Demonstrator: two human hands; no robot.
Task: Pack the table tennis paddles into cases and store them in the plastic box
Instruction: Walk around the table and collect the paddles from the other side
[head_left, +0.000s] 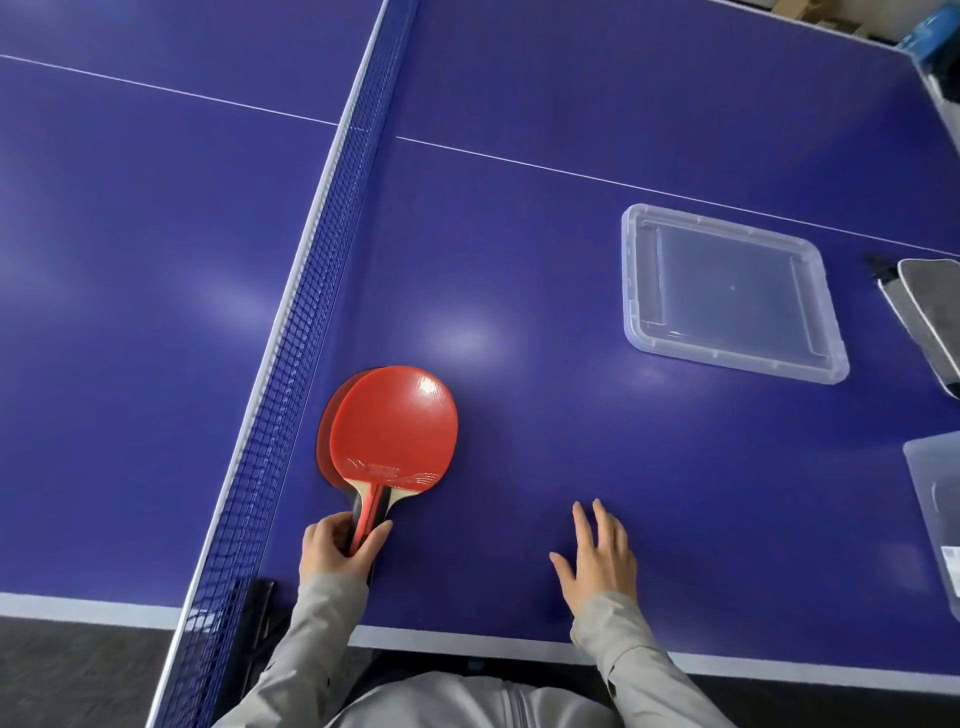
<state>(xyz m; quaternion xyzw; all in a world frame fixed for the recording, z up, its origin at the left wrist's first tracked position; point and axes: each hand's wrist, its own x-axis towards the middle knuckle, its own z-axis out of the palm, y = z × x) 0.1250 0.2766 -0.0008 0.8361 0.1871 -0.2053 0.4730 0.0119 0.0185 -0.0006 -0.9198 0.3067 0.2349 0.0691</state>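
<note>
Blue table (545, 270) (left grip (337, 545): 2 paddles (395, 431))

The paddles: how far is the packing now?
Done: only the clear lid lies off, on the table. In hand: the left hand grips two stacked red paddles; the right hand is open. Left: the grey case and plastic box hold no visible paddle.

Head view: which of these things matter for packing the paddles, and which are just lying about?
For the job:
paddles, stacked, handles gripped by left hand
grey case, right edge
plastic box, right edge, cut off
clear lid, flat on the table
right hand, open

Just there:
net
net clamp
</note>
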